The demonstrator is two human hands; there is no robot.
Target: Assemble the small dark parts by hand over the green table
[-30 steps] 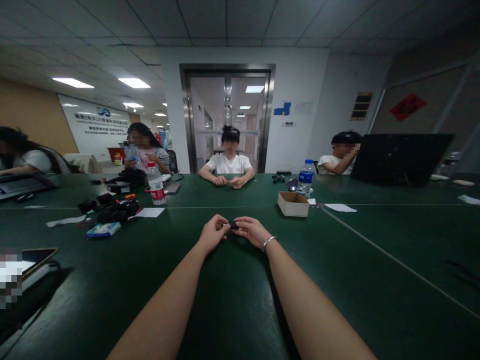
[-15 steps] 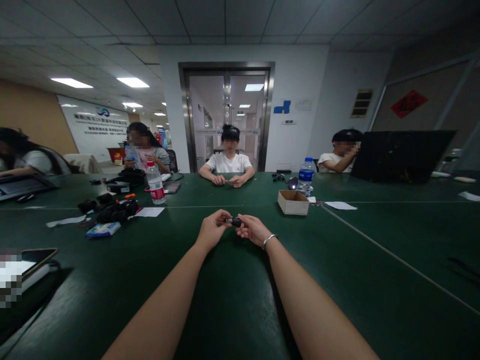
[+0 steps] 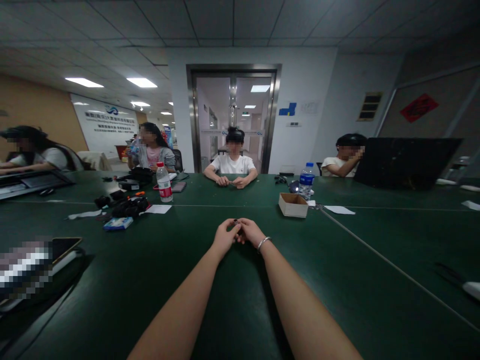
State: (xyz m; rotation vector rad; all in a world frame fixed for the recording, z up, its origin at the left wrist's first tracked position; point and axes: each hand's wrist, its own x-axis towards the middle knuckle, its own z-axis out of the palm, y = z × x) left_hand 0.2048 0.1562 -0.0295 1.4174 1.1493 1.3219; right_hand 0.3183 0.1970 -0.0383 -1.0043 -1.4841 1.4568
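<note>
A bare left hand (image 3: 226,234) and a bare right hand (image 3: 250,232), the latter with a shiny silver bracelet (image 3: 263,243) at its wrist, meet over the dark green, smooth tabletop (image 3: 240,305), midway between its left and right parts and well short of its far edge. The fingers of both are clamped on a small, dark, rounded piece (image 3: 235,221) held between the fingertips; most of it is hidden, so its full shape is hard to make out.

Beyond the right hand, towards the far edge, sits an open, pale cardboard box (image 3: 293,209), with a clear plastic bottle with a blue cap and label (image 3: 307,180) upright just behind it. A flat white paper sheet (image 3: 339,210) lies to the box's right.

Towards the far left corner, a clear plastic bottle with a red cap and label (image 3: 164,184) stands upright beside a heap of black gear (image 3: 131,207); a flat blue-and-white packet (image 3: 118,223) lies on the nearer side of that heap.
</note>
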